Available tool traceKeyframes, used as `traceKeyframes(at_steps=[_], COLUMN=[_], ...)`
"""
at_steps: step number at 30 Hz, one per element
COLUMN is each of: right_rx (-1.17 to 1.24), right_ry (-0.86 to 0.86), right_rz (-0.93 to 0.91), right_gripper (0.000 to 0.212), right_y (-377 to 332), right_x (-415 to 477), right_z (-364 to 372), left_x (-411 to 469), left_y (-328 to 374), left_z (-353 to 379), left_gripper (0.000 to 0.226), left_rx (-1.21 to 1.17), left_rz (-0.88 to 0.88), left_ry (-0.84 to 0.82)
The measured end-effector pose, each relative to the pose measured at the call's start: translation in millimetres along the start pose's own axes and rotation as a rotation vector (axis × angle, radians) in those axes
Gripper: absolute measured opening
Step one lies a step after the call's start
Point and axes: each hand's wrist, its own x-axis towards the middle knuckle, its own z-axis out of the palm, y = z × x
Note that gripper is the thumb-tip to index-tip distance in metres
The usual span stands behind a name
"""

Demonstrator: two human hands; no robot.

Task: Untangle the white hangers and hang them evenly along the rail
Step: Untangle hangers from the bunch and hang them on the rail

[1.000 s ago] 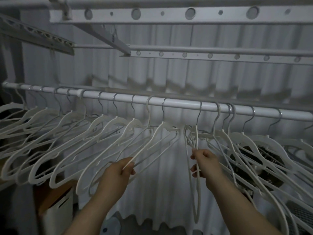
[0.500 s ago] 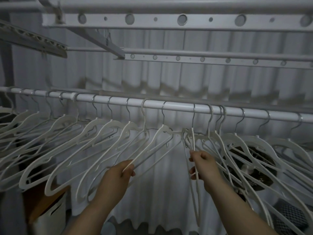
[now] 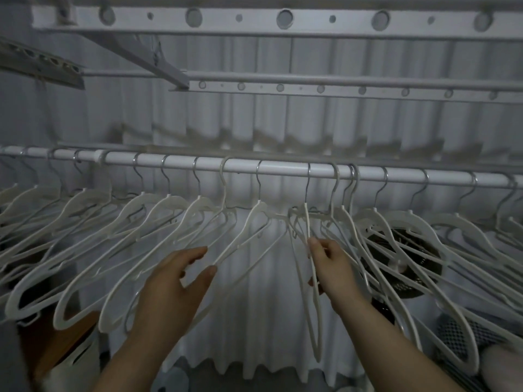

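Many white hangers (image 3: 169, 205) crowd the rail (image 3: 283, 168) from 9 to 3 o'clock. The right hand (image 3: 334, 267) pinches an edge-on hanger (image 3: 308, 222) just right of centre. At 7 o'clock, the left hand (image 3: 169, 287) has its fingers spread, with the thumb beside a slanted hanger (image 3: 230, 244).

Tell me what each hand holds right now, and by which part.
The right hand pinches the edge-on hanger on its upper arm. The left hand holds nothing; its fingers are spread beside a neighbouring hanger.

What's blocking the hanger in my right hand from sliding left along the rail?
The rail is bare left of its hook, but the next hanger crowds the pinched hanger at the neck, just below.
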Motion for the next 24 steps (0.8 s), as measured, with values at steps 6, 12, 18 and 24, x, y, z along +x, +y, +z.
traceKeyframes(at_steps=[6,12,18,24], right_rx=[-0.171,-0.233,-0.093,-0.103], right_ry=[0.059,0.014,0.152,-0.003], right_rz=[-0.122,-0.315,-0.395,-0.051], right_gripper=[0.035,0.019,0.027,0.032], right_y=[-1,-23,-36,-13], right_x=[-17,-39,-11,31], right_z=[-13,-43,-94,-106], left_x=[-15,-24,-31,-40], left_y=[33,48,67,87], left_z=[1,27,57,100], left_gripper=[0.024,0.031,0.026,0.056], left_rx=[-0.253,-0.389,-0.457,-0.407], left_rz=[0.159,0.051,0.000,-0.132], left_ry=[-0.070,-0.261,-0.320,-0.393])
